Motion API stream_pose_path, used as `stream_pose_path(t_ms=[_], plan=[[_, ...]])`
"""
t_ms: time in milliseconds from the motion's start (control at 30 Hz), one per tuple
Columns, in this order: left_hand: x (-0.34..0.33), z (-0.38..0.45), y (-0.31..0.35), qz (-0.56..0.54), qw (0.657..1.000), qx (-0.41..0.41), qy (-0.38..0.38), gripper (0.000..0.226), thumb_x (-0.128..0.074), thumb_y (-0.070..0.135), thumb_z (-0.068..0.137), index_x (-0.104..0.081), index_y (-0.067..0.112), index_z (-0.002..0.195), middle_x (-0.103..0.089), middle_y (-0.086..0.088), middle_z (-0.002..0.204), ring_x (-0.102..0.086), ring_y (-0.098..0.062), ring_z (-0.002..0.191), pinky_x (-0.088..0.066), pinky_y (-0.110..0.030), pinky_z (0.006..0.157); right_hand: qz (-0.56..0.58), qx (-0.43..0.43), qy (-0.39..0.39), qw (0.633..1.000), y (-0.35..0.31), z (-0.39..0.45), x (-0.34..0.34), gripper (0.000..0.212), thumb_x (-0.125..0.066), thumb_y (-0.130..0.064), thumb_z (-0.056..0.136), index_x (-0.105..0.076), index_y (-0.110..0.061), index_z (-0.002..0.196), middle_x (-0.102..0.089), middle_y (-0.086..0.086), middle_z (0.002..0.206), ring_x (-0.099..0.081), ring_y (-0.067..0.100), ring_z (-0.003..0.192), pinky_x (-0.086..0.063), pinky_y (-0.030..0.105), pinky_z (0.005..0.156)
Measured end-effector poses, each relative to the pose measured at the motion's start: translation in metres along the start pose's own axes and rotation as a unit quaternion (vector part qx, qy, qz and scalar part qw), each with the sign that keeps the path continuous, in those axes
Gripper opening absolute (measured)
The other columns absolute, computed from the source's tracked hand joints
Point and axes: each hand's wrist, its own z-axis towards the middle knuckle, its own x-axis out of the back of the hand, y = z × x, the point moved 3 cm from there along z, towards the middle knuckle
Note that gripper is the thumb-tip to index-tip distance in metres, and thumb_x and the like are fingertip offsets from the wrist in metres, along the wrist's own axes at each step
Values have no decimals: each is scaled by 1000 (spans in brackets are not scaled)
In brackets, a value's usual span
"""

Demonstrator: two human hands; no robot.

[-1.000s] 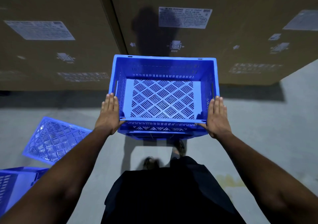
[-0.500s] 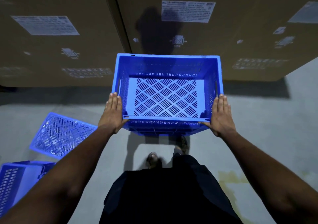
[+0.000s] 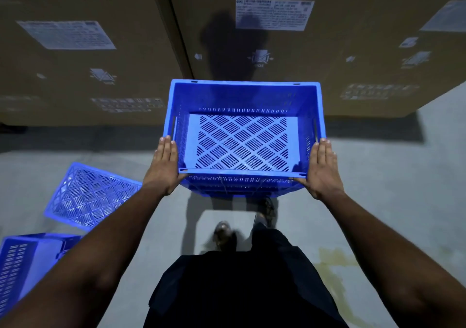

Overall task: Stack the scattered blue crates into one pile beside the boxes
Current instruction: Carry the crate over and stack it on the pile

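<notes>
An upright blue crate (image 3: 242,95) with a slotted floor is held between my two hands in front of the tall cardboard boxes (image 3: 315,58). My left hand (image 3: 165,166) presses flat against its left side near the front corner, fingers straight. My right hand (image 3: 321,169) presses flat against its right side in the same way. Edges of more blue crate show just beneath its front wall. On the floor to the left, a second blue crate (image 3: 90,196) lies overturned. A third blue crate (image 3: 22,267) sits at the lower left, partly behind my left arm.
Cardboard boxes (image 3: 75,58) form a wall across the back, with a narrow gap between two of them. Grey concrete floor (image 3: 390,189) spreads out to the right, with a yellowish stain (image 3: 332,262) near my feet. My shoes (image 3: 223,232) show below the held crate.
The view has shifted slightly; the crate between my hands and the boxes sit a little closer. My hands keep the same flat press on its sides.
</notes>
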Motion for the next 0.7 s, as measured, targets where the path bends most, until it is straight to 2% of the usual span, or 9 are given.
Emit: stream_pose_path(t_ms=[67, 233, 467, 600, 700], plan=[[0, -2, 5, -8, 1000, 9, 4, 104, -46, 63, 89, 0, -8, 151, 11, -26, 160, 18, -36, 148, -6, -48, 122, -6, 2, 1, 1000, 4, 7, 2, 127, -19, -90, 72, -2, 8, 151, 3, 31, 159, 5, 43, 148, -12, 57, 116], [-10, -14, 20, -31, 999, 36, 10, 104, -51, 59, 89, -2, -9, 151, 8, -28, 159, 15, -39, 148, -6, -48, 122, -18, 18, 1, 1000, 13, 21, 13, 123, -53, -74, 74, -3, 6, 152, 4, 27, 160, 5, 42, 148, -17, 59, 117], [1, 2, 4, -19, 1000, 5, 1, 104, -58, 52, 88, 1, -7, 151, 12, -25, 160, 18, -37, 147, -8, -50, 121, -7, -29, 14, 999, 1, 1, -1, 121, -60, -69, 76, -2, 5, 152, 2, 25, 161, 2, 41, 149, -17, 57, 116], [-3, -10, 16, -66, 997, 48, -6, 105, -58, 51, 89, 5, -3, 152, 16, -20, 161, 21, -32, 147, -10, -49, 121, -13, -19, 8, 1000, 6, 14, 9, 122, -69, -62, 74, -3, 4, 153, 3, 24, 161, 3, 40, 149, -20, 59, 116], [-6, -12, 17, -64, 997, 46, -4, 105, -59, 50, 89, 4, -3, 152, 15, -21, 161, 20, -33, 148, -10, -50, 121, -14, -23, 8, 1000, 5, 14, 11, 119, -68, -58, 77, 0, 3, 153, 5, 23, 162, 5, 38, 149, -18, 59, 117]])
